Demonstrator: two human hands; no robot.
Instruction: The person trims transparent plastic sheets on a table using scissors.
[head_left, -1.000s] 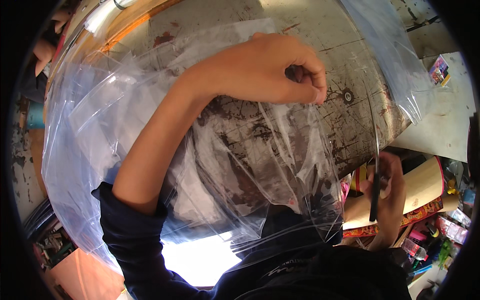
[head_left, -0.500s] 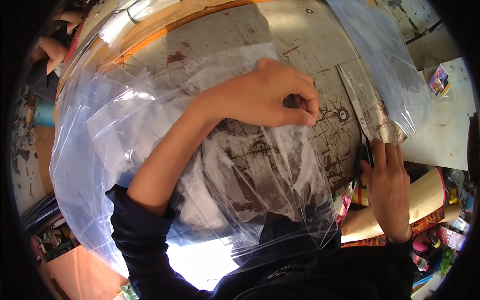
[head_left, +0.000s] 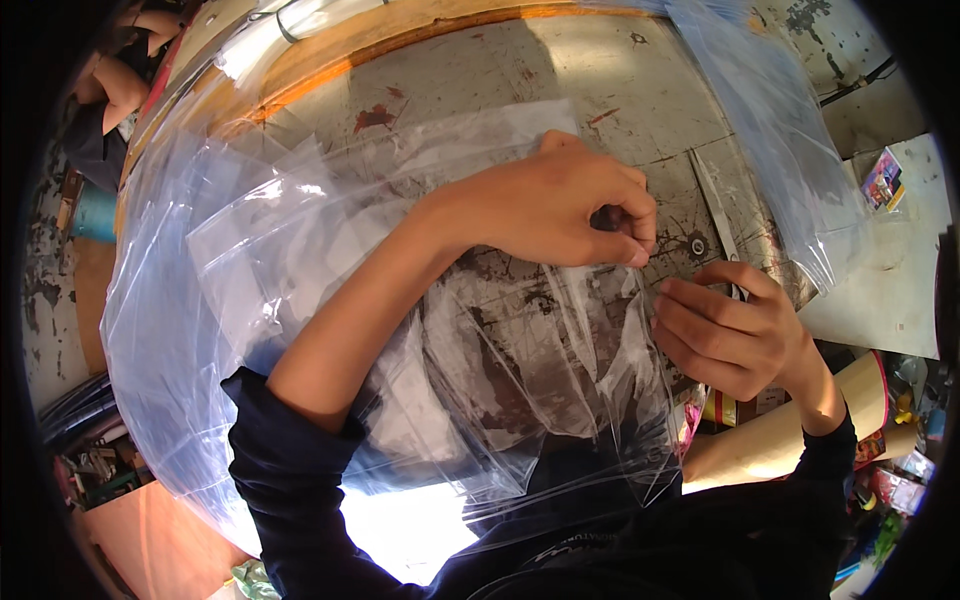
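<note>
Here's the left hand [head_left: 565,205], arched across the worktable [head_left: 660,130], thumb and forefinger drawn narrow in what looks like a pinch on the right edge of the clear plastic film [head_left: 520,350]. The film itself drapes over the near side of the table toward the person's body, creased and rippling, with bluish layers of plastic [head_left: 150,270] bunched to the left under the forearm. And over on the right, the right hand [head_left: 735,335] sits just beside that same edge, fingers bent and slightly spread; whether they grip the film, I can't tell, with the thumb hidden. Just beyond it lie the scissors [head_left: 713,205], blades pointing away up the table, handles mostly behind the knuckles, so a hold on them can't be confirmed either. Good handling here, I'd judge, rests on 3 points: keep the left pinch light but firm, right at the edge; let the right fingertips take that edge a little below, so the 2 hands tension it evenly and the ripples flatten; and keep those blades clear of the slack, because film this thin-looking could snag or crease.
</note>
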